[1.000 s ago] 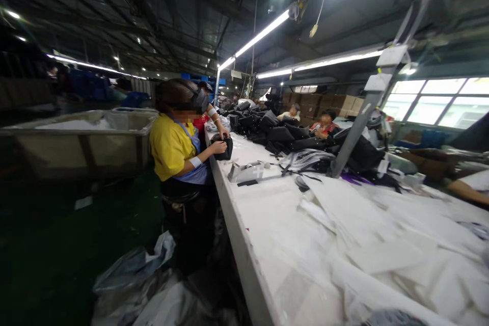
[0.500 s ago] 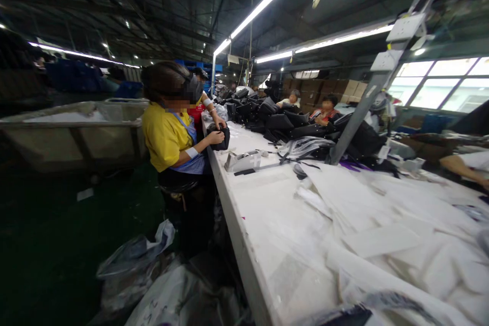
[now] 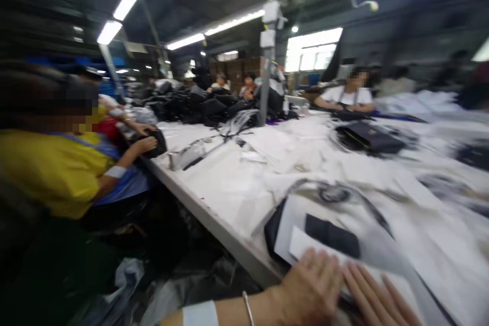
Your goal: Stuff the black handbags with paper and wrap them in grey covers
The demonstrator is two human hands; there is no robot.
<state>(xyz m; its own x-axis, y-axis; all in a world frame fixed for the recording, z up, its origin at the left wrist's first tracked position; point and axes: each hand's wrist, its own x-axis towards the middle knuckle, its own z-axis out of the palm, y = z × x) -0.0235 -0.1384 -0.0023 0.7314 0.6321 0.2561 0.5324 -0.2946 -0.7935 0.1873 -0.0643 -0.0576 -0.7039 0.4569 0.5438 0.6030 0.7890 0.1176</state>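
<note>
Recording from the head view: the person's left hand (image 3: 311,288) lies flat, palm down, fingers spread apart and not clamped, at the bottom of the frame, on a clear plastic sheet over the task item. A white wristband (image 3: 200,313) and a thin metal bangle (image 3: 248,308) sit on that arm. The item, a black bag (image 3: 273,229), lies on the white surface (image 3: 214,188) near its front edge, partly covered by a white paper card (image 3: 305,242) with a black rectangular patch (image 3: 332,236) on it; motion blur hides finer detail. Beyond it, a co-worker in a yellow shirt (image 3: 57,173) holds a black bag (image 3: 155,142) at the surface edge. Black bags (image 3: 191,107) lie heaped farther along.
</note>
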